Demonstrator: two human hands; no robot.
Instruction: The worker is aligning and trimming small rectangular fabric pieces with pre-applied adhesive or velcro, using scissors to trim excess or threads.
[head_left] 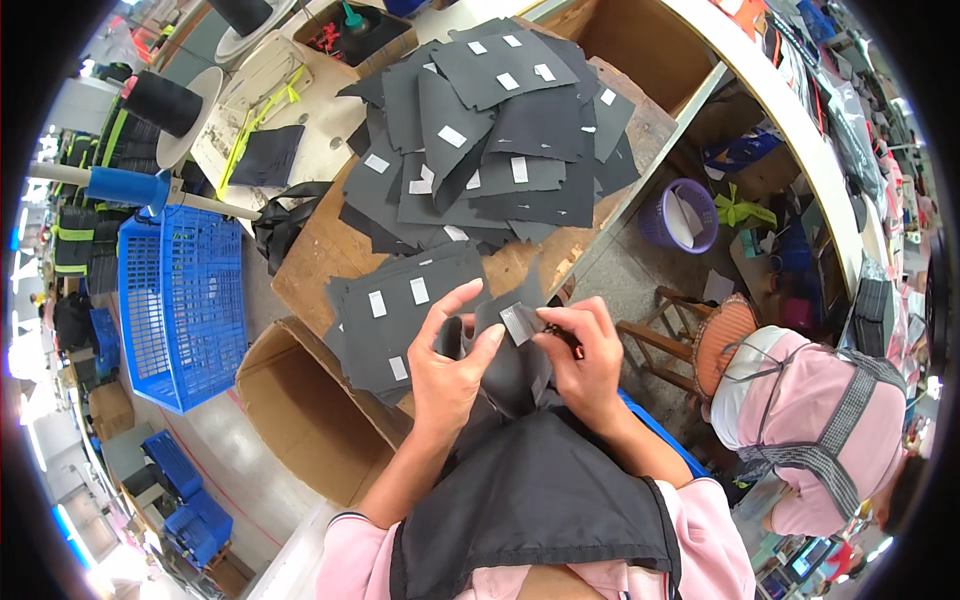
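Close in front of my body, I hold a bent black fabric piece [515, 375] with a pale label [518, 324] on it. My left hand [450, 375] grips its left side, thumb and forefinger curled round the folded material. At the label's right edge, the fingertips of my right hand [580, 355] pinch the piece. A small dark object shows in the right hand's curled fingers, too covered to name. Just left of my left hand lies a neat stack of black fabric pieces [375, 330] with pale labels. Beyond it spreads a larger loose pile of similar pieces [440, 190].
A wooden board [310, 260] carries both piles. Below its left edge stands an open cardboard box [300, 400], with a blue crate [180, 300] farther left. At right are a purple basket [660, 235], a wooden stool [670, 340] and a person in pink [850, 410]. Thread cones [165, 105] stand upper left.
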